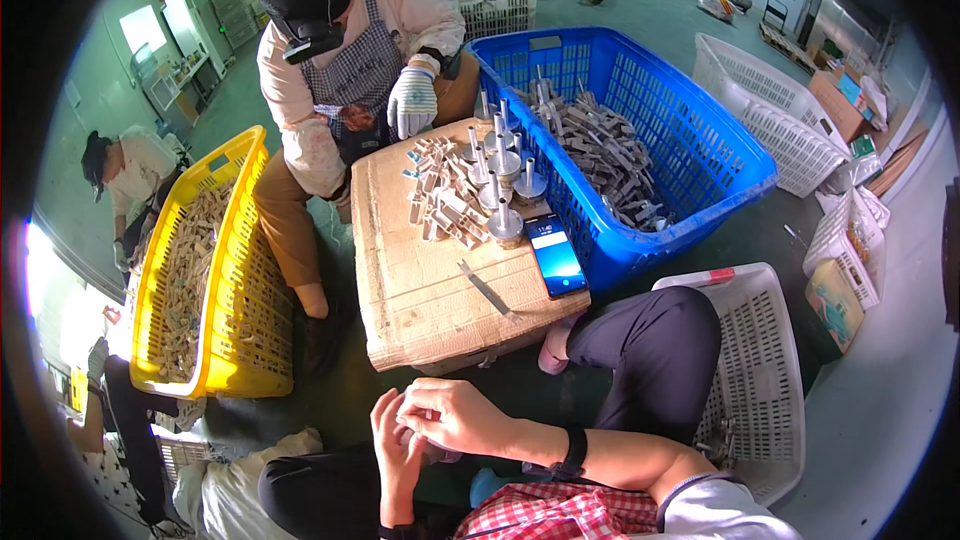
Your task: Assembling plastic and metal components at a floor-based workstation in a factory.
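Observation:
My left hand (393,445) and my right hand (458,416) meet above my lap, just off the near edge of the cardboard-topped table (400,310). Their fingers are bent together around something small, mostly hidden by the fingers, and I cannot make out its kind. On the cardboard lie a pile of small pale metal pieces (445,195) and a thin flat metal strip (487,290). Several round metal discs with upright rods (506,224) stand beside the pile. A phone (556,258) with a lit screen rests at the right edge.
A blue crate (690,155) of metal parts adjoins the table's right side. Left stands a yellow crate (250,290) of similar pieces. A white crate (770,360) sits by my right leg. Across the table sits a co-worker (350,70) in striped gloves; another person (135,175) is farther left.

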Tool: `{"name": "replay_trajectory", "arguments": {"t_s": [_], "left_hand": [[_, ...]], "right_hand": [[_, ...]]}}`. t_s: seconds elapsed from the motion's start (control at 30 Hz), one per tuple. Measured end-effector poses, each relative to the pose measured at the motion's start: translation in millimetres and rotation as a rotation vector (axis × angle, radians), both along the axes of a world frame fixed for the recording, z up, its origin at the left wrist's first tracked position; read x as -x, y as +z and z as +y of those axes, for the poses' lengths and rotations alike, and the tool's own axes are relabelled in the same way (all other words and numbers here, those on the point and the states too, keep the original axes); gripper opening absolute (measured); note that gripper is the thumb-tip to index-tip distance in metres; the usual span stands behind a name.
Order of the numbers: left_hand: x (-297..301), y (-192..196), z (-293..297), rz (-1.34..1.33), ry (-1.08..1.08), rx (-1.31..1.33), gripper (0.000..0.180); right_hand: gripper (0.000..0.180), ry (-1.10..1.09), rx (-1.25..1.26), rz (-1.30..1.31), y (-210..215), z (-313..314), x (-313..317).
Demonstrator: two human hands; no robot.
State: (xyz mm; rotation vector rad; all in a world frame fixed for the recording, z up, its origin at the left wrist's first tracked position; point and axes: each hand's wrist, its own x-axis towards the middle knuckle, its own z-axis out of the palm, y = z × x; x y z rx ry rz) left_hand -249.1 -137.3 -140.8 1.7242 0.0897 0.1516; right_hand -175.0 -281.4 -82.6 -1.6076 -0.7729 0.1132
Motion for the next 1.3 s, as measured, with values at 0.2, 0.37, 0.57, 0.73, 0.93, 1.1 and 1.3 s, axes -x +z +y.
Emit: {"name": "replay_trajectory", "arguments": {"t_s": [0.2,0.37,0.57,0.73,0.93,1.1,1.3], "left_hand": [[5.1,-9.7,-1.9,-0.154,0.331,0.072,0.056],[5.5,-8.4,-6.1,0.025,0.157,0.427,0.061],[12.5,-7.3,-10.2,0.127,-0.146,0.636,0.084],[18.1,-10.3,-5.9,0.134,-0.154,0.548,0.066],[15.5,13.7,-7.3,0.247,-0.229,0.538,0.055],[14.8,27.7,-6.4,0.369,-0.182,0.706,0.044],[10.6,30.3,0.3,0.503,-0.225,0.875,0.042]], "right_hand": [[0.011,-0.069,-0.036,0.027,19.2,-1.1,6.4],[0.011,-0.080,-0.040,0.009,15.7,2.3,13.4],[0.012,-0.111,-0.032,0.009,19.7,-0.9,7.6],[0.013,-0.008,-0.144,0.354,14.5,-5.1,-5.8],[0.015,0.221,-0.204,1.075,-13.6,-13.7,-30.2],[0.013,0.218,-0.222,1.221,-29.1,-9.8,-33.4],[0.013,0.309,-0.324,1.402,-51.4,-8.4,-36.3]]}}
